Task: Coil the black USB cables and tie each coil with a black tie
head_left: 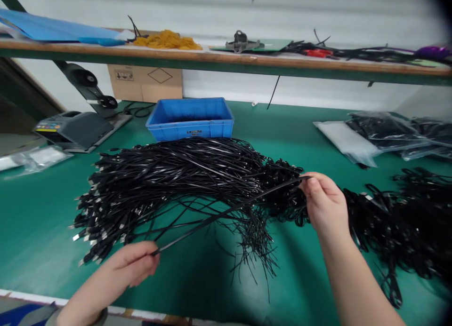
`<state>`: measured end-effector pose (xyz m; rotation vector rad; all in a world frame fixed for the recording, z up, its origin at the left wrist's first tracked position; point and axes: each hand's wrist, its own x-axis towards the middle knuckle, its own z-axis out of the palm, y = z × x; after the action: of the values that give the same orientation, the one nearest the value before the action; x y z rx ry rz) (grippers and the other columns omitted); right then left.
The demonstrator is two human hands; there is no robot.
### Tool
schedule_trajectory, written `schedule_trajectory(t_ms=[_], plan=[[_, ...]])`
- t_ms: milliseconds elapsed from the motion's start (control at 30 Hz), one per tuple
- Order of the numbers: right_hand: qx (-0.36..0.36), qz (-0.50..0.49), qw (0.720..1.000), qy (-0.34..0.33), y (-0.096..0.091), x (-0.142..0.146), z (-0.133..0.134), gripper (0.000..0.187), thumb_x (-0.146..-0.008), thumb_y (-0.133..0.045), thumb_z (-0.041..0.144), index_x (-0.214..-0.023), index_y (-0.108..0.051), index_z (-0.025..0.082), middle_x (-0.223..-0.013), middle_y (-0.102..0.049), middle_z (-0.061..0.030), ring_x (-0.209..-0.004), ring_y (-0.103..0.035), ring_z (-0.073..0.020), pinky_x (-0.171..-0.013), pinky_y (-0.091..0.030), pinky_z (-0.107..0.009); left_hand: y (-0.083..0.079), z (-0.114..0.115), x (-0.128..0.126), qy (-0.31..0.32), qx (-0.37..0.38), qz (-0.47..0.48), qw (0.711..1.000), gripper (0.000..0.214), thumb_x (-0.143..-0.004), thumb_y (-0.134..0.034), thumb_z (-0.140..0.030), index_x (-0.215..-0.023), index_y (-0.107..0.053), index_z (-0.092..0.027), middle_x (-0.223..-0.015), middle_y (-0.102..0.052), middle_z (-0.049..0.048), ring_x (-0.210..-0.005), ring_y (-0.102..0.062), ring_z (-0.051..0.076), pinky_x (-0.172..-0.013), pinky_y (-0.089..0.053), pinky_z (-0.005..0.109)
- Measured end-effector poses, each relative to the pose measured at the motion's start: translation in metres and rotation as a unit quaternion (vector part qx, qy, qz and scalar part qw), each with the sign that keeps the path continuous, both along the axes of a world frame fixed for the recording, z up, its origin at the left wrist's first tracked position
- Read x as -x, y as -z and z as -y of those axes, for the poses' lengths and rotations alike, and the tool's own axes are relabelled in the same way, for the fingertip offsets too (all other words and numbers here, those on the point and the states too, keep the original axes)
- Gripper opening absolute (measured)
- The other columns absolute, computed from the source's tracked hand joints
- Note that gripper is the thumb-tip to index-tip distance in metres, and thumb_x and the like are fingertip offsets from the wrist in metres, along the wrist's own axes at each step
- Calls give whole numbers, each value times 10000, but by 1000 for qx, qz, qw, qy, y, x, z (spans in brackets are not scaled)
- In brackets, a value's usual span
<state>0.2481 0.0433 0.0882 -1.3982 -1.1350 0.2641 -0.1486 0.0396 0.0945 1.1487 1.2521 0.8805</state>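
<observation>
A black cable (226, 215) is stretched between my two hands, slanting up from left to right. My left hand (132, 265) pinches its lower end near the table's front. At the other end, my right hand (326, 201) grips it between thumb and fingers; the cable tips are hidden inside both hands. Behind the cable lies a big pile of black USB cables (180, 166), their metal plugs showing at the left. A bunch of short thin black twist ties (256, 241) is spread on the green table (197, 288) below the held cable.
Behind the pile stands a blue bin (190, 131). A grey tape dispenser (79, 128) is at the back left. Coiled black cables (399, 222) cover the right side, with plastic bags (381, 133) behind them. Overhead, a shelf (219, 60) holds yellow rubber bands (167, 40).
</observation>
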Motion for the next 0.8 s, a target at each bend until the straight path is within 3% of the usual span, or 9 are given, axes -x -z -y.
schedule_trajectory(t_ms=[100, 167, 267, 367, 467, 567, 633, 733, 800], plan=[[61, -32, 997, 31, 17, 10, 3, 240, -844, -481, 375, -955, -607, 203, -700, -545, -14, -623, -511, -153, -595, -425, -288, -4, 10, -9, 29, -46, 159, 986, 357, -762, -558, -462, -516, -456, -225, -292, -328, -97, -338, -295, 77, -578, -429, 289], [152, 35, 987, -27, 27, 33, 10, 217, -827, -497, 328, -936, -641, 208, -781, -589, -43, -723, -545, -183, -678, -436, -321, -5, 9, -25, -9, -65, 194, 979, 325, -788, -527, -484, -583, -470, -238, -314, -380, -99, -344, -358, 96, -618, -449, 301], [280, 130, 922, -235, 31, 75, 27, 199, -795, -510, 224, -869, -695, 236, -847, -628, -52, -799, -567, -198, -739, -425, -320, 4, 3, -55, -1, -70, 62, 996, 194, -790, -546, -438, -756, -577, -249, -593, -656, -26, -643, -606, 182, -785, -450, 345], [340, 71, 851, -393, 20, 100, 37, 212, -780, -522, 192, -885, -697, 248, -798, -636, -19, -738, -563, -165, -661, -418, -268, 14, 1, -79, 109, -98, -111, 983, 169, -802, -528, -356, -862, -642, -247, -922, -694, 34, -961, -576, 227, -910, -372, 342], [343, -63, 862, -369, 10, 101, 34, 241, -781, -531, 232, -988, -654, 218, -660, -564, 22, -584, -478, -114, -537, -361, -225, 19, 6, -88, 234, -52, -154, 958, 239, -848, -438, -354, -773, -637, -244, -695, -640, 4, -753, -573, 186, -758, -413, 289], [342, -129, 861, -352, 12, 96, 28, 255, -784, -550, 269, -1006, -641, 184, -589, -491, 45, -523, -394, -83, -492, -305, -204, 19, 11, -84, 325, 69, -63, 941, 228, -820, -483, -394, -807, -616, -208, -557, -492, -45, -498, -414, 108, -504, -343, 213], [389, -173, 822, -378, 20, 95, 28, 259, -785, -563, 333, -965, -659, 174, -567, -463, 50, -471, -335, -64, -436, -257, -190, 21, 12, -82, 325, 110, 29, 939, 252, -774, -546, -424, -830, -605, -185, -529, -440, -65, -449, -327, 80, -489, -328, 205], [451, -281, 735, -422, 31, 99, 32, 319, -768, -572, 450, -855, -680, 164, -504, -379, 70, -407, -256, -51, -371, -184, -178, 26, 9, -81, 258, 119, 109, 952, 289, -759, -555, -465, -763, -577, -176, -418, -338, -102, -403, -282, 73, -567, -406, 255], [424, -334, 718, -439, 34, 101, 34, 317, -732, -617, 465, -781, -685, 159, -521, -436, 55, -418, -315, -52, -386, -244, -177, 30, 5, -84, 194, 125, 102, 968, 308, -753, -565, -475, -661, -528, -184, -411, -353, -93, -419, -324, 83, -583, -428, 269]])
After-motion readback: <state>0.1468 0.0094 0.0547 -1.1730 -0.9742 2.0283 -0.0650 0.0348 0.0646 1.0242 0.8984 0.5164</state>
